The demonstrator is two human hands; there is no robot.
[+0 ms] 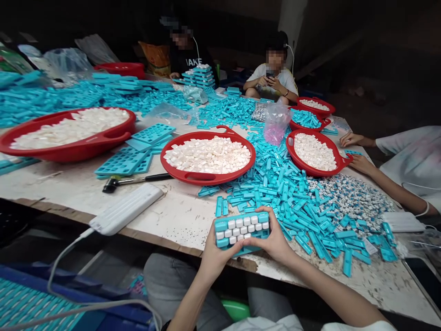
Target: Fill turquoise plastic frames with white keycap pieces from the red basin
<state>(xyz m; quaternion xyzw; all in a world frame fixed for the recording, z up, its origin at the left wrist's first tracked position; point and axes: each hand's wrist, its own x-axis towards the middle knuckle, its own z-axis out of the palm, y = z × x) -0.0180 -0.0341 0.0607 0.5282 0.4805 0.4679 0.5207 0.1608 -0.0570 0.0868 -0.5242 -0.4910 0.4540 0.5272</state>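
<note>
A small turquoise toy keyboard [244,228] with white and turquoise keys is held at the table's near edge, its key side tilted up toward me. My left hand [214,252] grips its left end, thumb along the lower edge. My right hand [274,241] wraps round the right end, and its thumb lies over the lower keys. Some turquoise slots at the lower right hold no white key. Just beyond the keyboard lies a pile of loose turquoise key pieces [275,184]. A red basin [208,177] of small white keycaps stands behind it.
Left of my hands lie a hammer [138,180], a white power strip [127,209] and stacked turquoise plates [122,161]. More red basins [69,149] hold white keycaps. A co-worker's hands [358,149] rest at the right edge; two more people sit across the table.
</note>
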